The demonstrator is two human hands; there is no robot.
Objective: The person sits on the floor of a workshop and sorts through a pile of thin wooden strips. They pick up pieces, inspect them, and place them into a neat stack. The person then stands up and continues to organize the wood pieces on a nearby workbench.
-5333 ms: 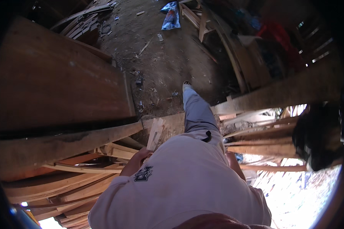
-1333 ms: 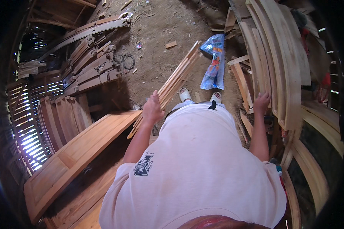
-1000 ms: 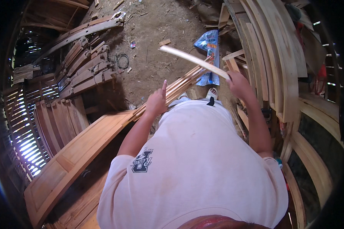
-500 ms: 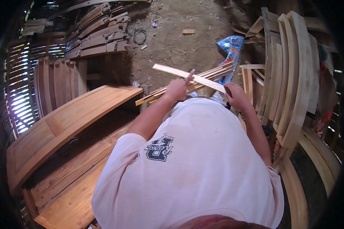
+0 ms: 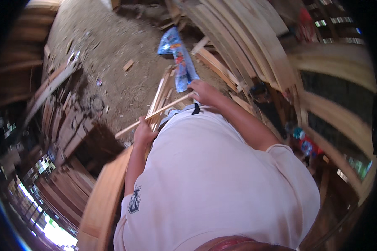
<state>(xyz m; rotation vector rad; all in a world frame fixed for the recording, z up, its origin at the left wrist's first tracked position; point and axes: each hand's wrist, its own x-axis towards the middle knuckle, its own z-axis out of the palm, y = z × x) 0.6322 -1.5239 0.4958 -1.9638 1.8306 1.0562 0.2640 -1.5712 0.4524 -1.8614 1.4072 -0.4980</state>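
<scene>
In front of my waist a thin, pale wooden strip slants up from left to right, showing a narrow side. Its upper right end is pinched in the fingers of my right hand. Nearer its lower left end, my left hand grips it, with part of the strip sticking out beyond. Behind the strip, several more wooden strips lie together, partly covered by it and by my left hand. A crumpled blue plastic sheet or bag reaches from the ground to beside my right hand.
Long wooden frames lean in a stack at the upper right. A wooden panel stands close by my left arm. A cable coil and a wood offcut lie on the dirt ground. Bottle-like containers are right of my right elbow.
My view has swung to the right, so the surroundings appear rotated. The held strip has turned from its broad face to a narrow side. My left index finger no longer points out along it.
</scene>
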